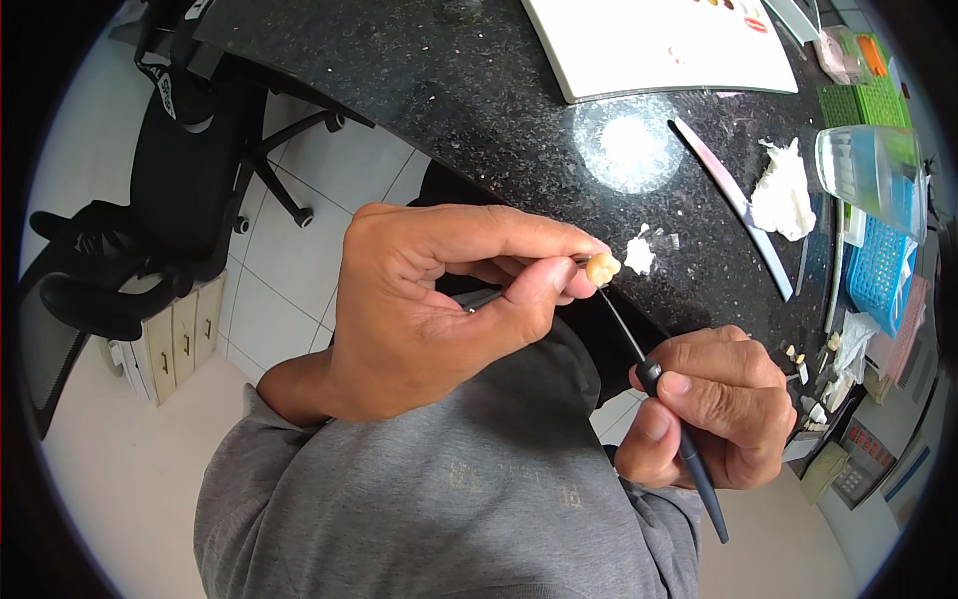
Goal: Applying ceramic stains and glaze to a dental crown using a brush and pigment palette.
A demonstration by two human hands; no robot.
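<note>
My left hand [439, 309] pinches a small yellowish tooth-shaped piece, like a dental crown [601, 270], at the tips of thumb and forefinger. A bit of dark metal shows between the fingertips and the crown; its full shape is hidden. In my right hand [723, 399] is a slim dental hand tool [702, 481] with a dark handle, gripped like a pen. Its thin metal tip reaches up to the crown's lower edge and seems to touch it. Just beyond the crown, white crumbs [640, 256] lie on the black speckled countertop [469, 130].
At the right stand a clear cup of liquid [868, 180], a blue basket [878, 265] and a green basket [868, 103]. A crumpled tissue [784, 192] lies by a long curved strip [728, 185]. A white tray [599, 50] is at the back; a black office chair [190, 170] stands left.
</note>
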